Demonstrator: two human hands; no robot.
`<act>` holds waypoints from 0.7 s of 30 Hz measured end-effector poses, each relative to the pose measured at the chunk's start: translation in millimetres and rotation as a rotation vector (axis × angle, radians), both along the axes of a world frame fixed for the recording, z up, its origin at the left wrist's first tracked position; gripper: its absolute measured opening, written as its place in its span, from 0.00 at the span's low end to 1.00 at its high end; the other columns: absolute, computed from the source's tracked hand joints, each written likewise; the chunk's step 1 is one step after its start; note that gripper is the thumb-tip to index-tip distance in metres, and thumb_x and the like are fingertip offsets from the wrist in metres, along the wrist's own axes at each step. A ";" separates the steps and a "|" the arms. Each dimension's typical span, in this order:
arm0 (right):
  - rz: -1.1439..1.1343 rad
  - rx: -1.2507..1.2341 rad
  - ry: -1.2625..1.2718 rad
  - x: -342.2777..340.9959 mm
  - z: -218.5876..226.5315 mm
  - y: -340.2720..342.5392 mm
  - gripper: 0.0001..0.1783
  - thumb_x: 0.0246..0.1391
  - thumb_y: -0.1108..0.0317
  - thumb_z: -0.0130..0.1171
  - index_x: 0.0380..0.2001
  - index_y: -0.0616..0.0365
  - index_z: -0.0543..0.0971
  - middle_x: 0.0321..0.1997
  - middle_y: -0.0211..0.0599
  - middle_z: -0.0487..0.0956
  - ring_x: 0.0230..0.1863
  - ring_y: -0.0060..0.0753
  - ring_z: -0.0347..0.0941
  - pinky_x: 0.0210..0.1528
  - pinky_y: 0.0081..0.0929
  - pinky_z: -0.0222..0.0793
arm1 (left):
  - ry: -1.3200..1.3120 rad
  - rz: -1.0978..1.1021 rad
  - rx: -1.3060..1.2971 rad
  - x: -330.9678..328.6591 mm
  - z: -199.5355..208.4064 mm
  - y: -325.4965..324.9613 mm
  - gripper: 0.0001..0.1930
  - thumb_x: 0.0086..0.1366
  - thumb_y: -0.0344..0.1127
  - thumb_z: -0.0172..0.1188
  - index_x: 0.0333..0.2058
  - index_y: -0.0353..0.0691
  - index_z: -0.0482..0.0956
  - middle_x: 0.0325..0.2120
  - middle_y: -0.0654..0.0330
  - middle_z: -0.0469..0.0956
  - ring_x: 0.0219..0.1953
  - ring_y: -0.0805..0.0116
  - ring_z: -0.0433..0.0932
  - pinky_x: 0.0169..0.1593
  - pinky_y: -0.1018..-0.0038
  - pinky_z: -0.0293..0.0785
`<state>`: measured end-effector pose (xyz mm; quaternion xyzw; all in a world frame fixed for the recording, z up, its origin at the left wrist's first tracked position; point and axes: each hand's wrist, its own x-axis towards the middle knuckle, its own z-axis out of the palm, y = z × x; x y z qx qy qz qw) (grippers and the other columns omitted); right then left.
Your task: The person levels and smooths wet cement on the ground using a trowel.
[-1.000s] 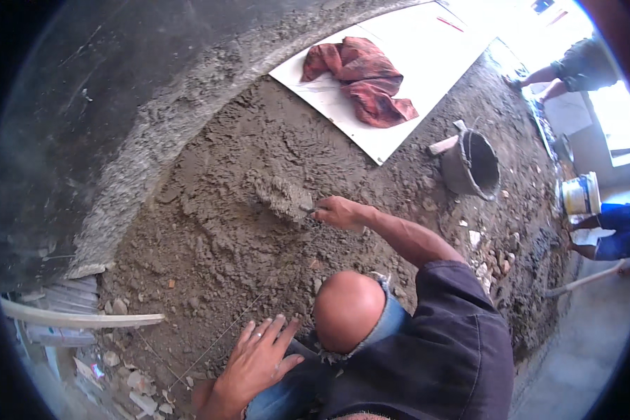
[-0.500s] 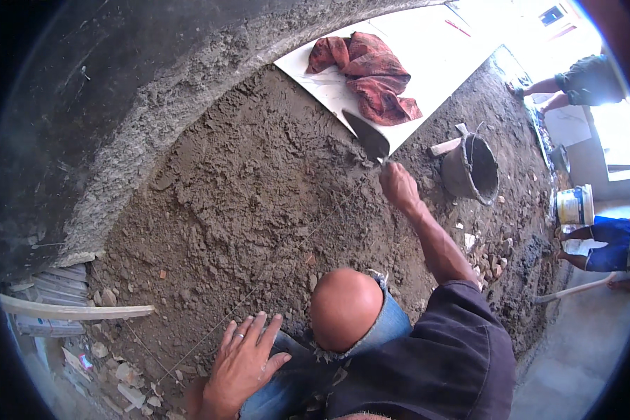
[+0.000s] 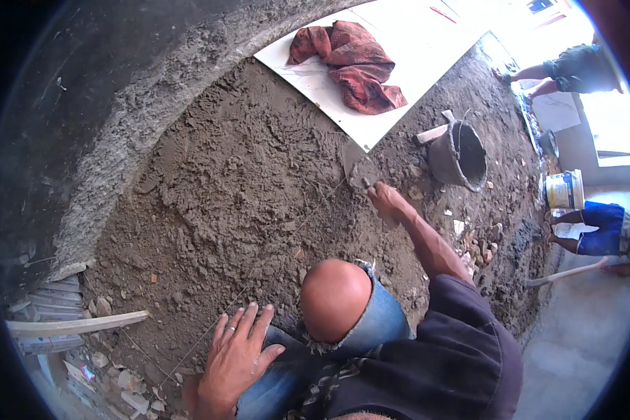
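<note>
On the floor, over a wide bed of rough grey mortar (image 3: pixel 245 203), a person kneels with one bare knee (image 3: pixel 334 299) poking through torn blue jeans. The right hand (image 3: pixel 388 201) is stretched far forward, its fingers closed around the handle of a trowel (image 3: pixel 357 166), whose mortar-smeared blade lies against the mortar just beside the near edge of a large white tile (image 3: pixel 406 63). The left hand (image 3: pixel 236 353) rests flat, fingers spread and gripping nothing, on the mortar beside the knee; a ring shows on one finger. A thin taut string (image 3: pixel 280 241) runs across the mortar from near the left hand up toward the trowel. A crumpled red cloth (image 3: pixel 357 66) lies on the white tile. To the right of the trowel stands a dark, mortar-crusted bucket (image 3: pixel 458 155), with a piece of wood (image 3: pixel 432 133) touching its left side. A rough curved wall (image 3: pixel 119 105) bounds the mortar on the left, and a pale strip of wood (image 3: pixel 77 324) lies among rubble at the lower left. Farther right, a white tub (image 3: pixel 565 190) stands near a second person in blue shorts (image 3: pixel 602 227), and a third person in a dark green top (image 3: pixel 581 66) bends over at the upper right.
</note>
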<state>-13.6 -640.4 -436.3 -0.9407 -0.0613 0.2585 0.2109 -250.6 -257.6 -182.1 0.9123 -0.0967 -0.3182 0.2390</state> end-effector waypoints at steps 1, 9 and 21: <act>-0.102 -0.004 0.061 -5.4 11.3 0.3 0.21 0.62 0.60 0.41 0.31 0.71 0.72 0.23 0.53 0.77 0.26 0.51 0.79 0.31 0.45 0.74 | 0.002 -0.008 -0.002 0.3 -1.2 1.7 0.36 0.62 0.54 0.57 0.63 0.43 0.61 0.59 0.43 0.65 0.61 0.46 0.65 0.65 0.49 0.55; -0.488 0.442 0.219 -59.8 -12.3 29.4 0.20 0.65 0.51 0.40 0.36 0.59 0.69 0.25 0.35 0.72 0.19 0.30 0.71 0.20 0.32 0.70 | -0.023 -0.038 -0.002 3.8 0.2 2.9 0.35 0.62 0.54 0.57 0.63 0.43 0.61 0.59 0.44 0.65 0.61 0.46 0.66 0.64 0.49 0.57; -0.172 0.474 -0.113 4.9 -86.8 50.7 0.23 0.65 0.49 0.41 0.41 0.59 0.72 0.25 0.36 0.74 0.19 0.32 0.71 0.20 0.33 0.69 | -0.119 -0.033 -0.057 -3.9 -4.1 -10.8 0.35 0.63 0.55 0.55 0.64 0.44 0.60 0.60 0.44 0.64 0.62 0.46 0.64 0.65 0.50 0.54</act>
